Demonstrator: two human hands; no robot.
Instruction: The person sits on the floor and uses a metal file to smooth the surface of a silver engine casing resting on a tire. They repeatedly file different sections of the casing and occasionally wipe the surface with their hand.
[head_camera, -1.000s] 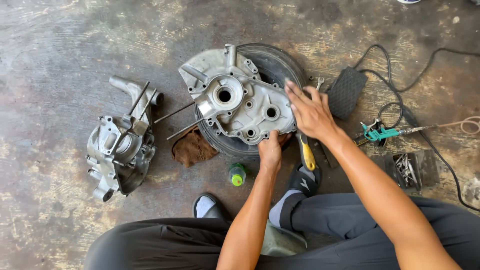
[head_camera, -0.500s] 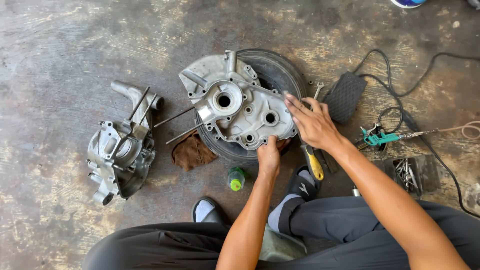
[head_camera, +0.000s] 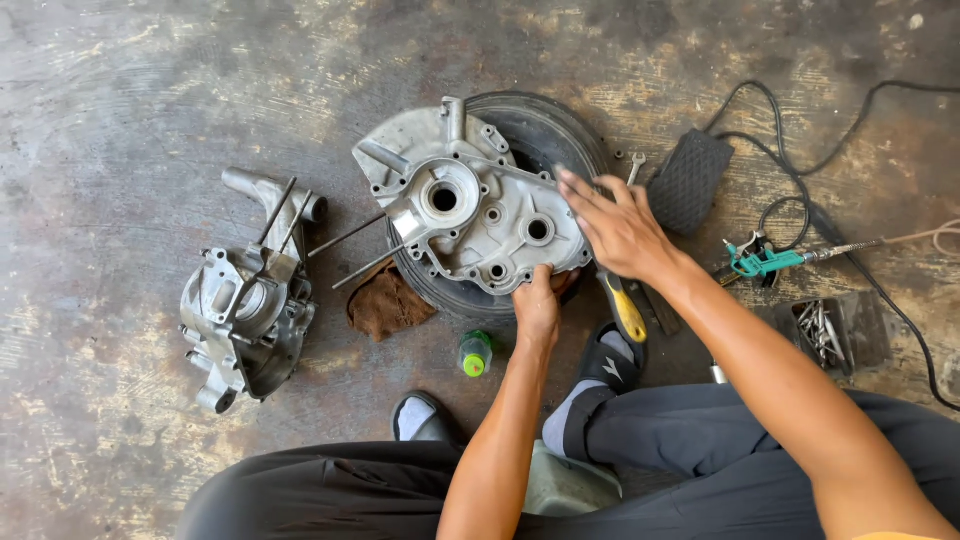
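A grey metal engine case half (head_camera: 470, 210) lies flat on a black tyre (head_camera: 545, 135) on the concrete floor. My left hand (head_camera: 538, 303) grips the case's near edge from below. My right hand (head_camera: 615, 225) rests with fingers spread on the case's right edge. Two long thin rods (head_camera: 350, 250) stick out from the case toward the left. A second engine case half (head_camera: 245, 305) stands apart at the left.
A brown rag (head_camera: 385, 302) and a small green-capped bottle (head_camera: 475, 354) lie near the tyre. A yellow-handled screwdriver (head_camera: 627, 310), a black foot pedal (head_camera: 690, 180) with cable, a teal air tool (head_camera: 765, 260) and a tray of small tools (head_camera: 825, 330) sit at right.
The view has shifted slightly. My right hand has slid a little along the case's right edge; my left hand stays on the near edge.
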